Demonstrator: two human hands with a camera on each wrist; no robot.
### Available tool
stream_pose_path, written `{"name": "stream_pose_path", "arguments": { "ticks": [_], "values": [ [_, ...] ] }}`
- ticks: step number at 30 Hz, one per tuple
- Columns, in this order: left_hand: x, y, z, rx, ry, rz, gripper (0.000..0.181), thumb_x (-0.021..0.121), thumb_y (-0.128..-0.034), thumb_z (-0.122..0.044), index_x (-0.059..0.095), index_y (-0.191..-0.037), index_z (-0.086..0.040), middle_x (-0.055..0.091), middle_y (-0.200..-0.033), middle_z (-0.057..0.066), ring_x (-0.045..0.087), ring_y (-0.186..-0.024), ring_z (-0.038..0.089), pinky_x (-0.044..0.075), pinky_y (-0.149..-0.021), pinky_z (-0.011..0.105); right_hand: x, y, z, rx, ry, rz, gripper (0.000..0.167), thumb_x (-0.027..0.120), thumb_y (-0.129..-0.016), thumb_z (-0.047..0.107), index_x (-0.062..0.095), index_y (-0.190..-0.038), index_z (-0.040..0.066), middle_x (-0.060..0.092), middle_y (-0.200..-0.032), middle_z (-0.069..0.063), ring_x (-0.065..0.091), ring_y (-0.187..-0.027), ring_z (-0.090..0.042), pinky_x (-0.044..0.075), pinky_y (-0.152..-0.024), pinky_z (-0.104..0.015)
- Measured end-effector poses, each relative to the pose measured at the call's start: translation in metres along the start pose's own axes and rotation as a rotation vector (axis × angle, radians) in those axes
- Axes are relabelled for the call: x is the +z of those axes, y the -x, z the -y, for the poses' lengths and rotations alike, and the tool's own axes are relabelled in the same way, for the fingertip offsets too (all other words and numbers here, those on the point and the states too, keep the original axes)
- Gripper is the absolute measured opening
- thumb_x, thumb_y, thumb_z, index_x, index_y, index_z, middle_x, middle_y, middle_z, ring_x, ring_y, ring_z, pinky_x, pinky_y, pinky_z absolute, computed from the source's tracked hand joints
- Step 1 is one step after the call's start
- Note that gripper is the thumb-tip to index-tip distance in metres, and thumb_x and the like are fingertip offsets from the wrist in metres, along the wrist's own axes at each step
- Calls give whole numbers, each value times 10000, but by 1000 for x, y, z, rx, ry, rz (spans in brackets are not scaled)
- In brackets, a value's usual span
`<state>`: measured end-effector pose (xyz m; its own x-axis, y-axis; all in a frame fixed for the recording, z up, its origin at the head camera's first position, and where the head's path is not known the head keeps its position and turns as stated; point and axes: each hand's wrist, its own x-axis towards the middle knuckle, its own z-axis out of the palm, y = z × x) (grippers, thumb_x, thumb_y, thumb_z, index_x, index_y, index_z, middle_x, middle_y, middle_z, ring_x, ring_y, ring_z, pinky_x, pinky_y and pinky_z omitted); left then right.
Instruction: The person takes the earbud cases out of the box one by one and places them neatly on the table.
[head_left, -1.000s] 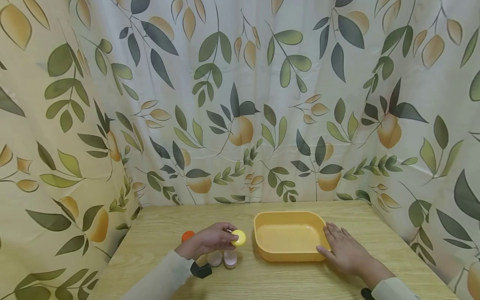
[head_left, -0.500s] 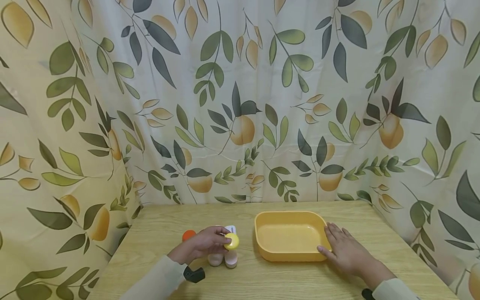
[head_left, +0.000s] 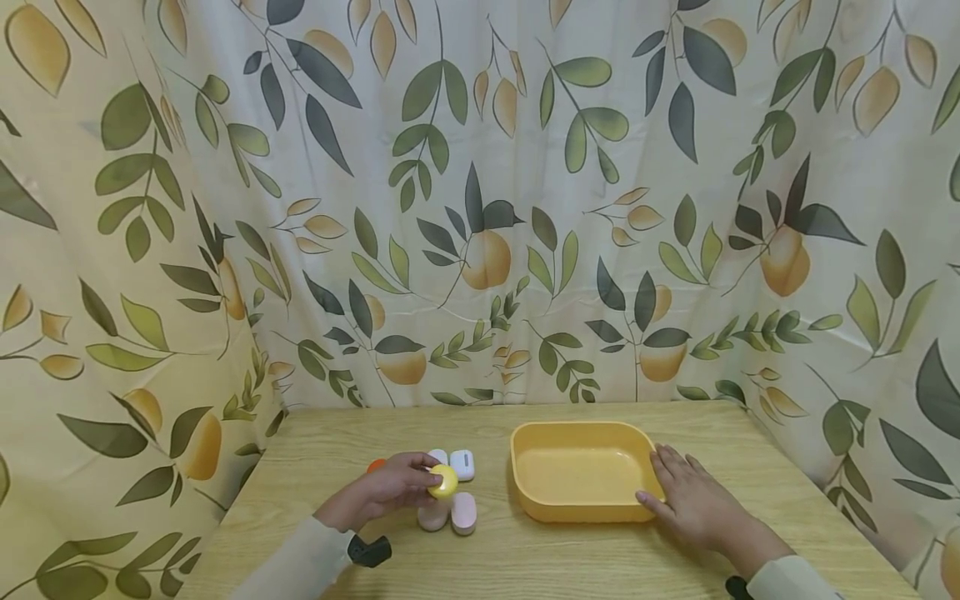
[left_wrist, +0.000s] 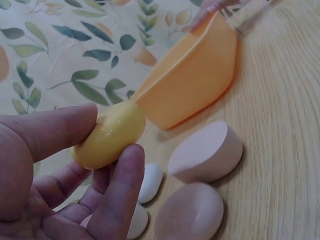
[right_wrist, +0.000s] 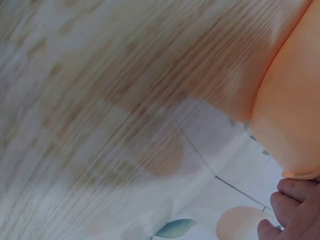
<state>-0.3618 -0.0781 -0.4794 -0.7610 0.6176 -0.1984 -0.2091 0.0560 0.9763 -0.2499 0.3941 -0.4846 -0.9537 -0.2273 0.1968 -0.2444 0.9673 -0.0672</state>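
Note:
My left hand [head_left: 386,485] pinches a glossy yellow rounded object [head_left: 443,482] between thumb and fingers, held above the table. In the left wrist view this yellow object [left_wrist: 114,134] looks smooth and egg-like. Just beneath it on the table lie a pale pink slant-cut piece [head_left: 464,512] and a duller pinkish rounded piece [head_left: 432,518]. My right hand [head_left: 696,510] rests against the right end of a yellow-orange plastic basin [head_left: 585,513], fingers straight along its rim. In the right wrist view, fingers [right_wrist: 295,205] touch the basin's edge.
Behind the left hand are a white case [head_left: 462,465] with a small dark marking and another white piece [head_left: 438,456], partly covered. An orange-red object [head_left: 376,464] shows behind the wrist. The wood-grain table [head_left: 525,567] meets a leaf-and-fruit patterned curtain [head_left: 480,333].
My left hand has moved left, away from the basin, with the yellow object, uncovering the white pieces behind and covering more of the orange-red one. My right hand has stayed at the basin.

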Motion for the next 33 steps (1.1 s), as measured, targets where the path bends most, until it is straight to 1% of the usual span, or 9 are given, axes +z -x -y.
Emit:
{"name": "stream_pose_path", "arguments": {
  "ticks": [6,10,15,20,25,33],
  "values": [
    [-9,5,4,0,-27,-9,348,662,-910,-73,526,-1187,87,602,-1011,119,635,-833,168,568,-755,291,-1,0,0,-2,-6,-1,794,445,-996,531,370,-1402,-147,318,-1479,-315,265,-1368,-471,218,-1085,-628],
    [-13,10,5,5,-22,0,343,656,-917,-75,517,-1185,87,601,-1026,119,636,-855,169,565,-787,304,0,-1,1,-1,-10,1,797,441,-995,537,370,-1404,-145,317,-1480,-312,265,-1369,-469,218,-1086,-627],
    [-19,16,7,7,-6,-7,322,658,-913,-66,519,-1161,86,594,-1046,132,635,-890,186,558,-827,336,0,-1,0,-3,-6,0,804,431,-996,545,369,-1405,-143,318,-1481,-309,265,-1370,-469,219,-1086,-627],
    [-23,18,11,-9,-20,-35,338,660,-914,-72,523,-1171,102,609,-1042,149,646,-874,187,568,-789,317,0,-1,-1,-5,-5,-3,805,436,-993,547,374,-1402,-144,324,-1478,-309,265,-1371,-466,220,-1086,-628],
    [-26,19,17,-32,-21,-62,345,666,-915,-79,528,-1182,92,611,-1039,148,647,-854,174,574,-749,291,-1,0,2,-1,-12,7,807,438,-993,545,369,-1402,-149,323,-1476,-315,265,-1369,-471,217,-1084,-632],
    [-29,25,21,-14,-19,-79,347,659,-917,-78,517,-1184,93,617,-1039,140,647,-869,174,570,-770,303,-1,0,1,1,-13,2,801,439,-996,538,370,-1401,-149,323,-1476,-314,261,-1370,-470,220,-1084,-630]
  ]
}}
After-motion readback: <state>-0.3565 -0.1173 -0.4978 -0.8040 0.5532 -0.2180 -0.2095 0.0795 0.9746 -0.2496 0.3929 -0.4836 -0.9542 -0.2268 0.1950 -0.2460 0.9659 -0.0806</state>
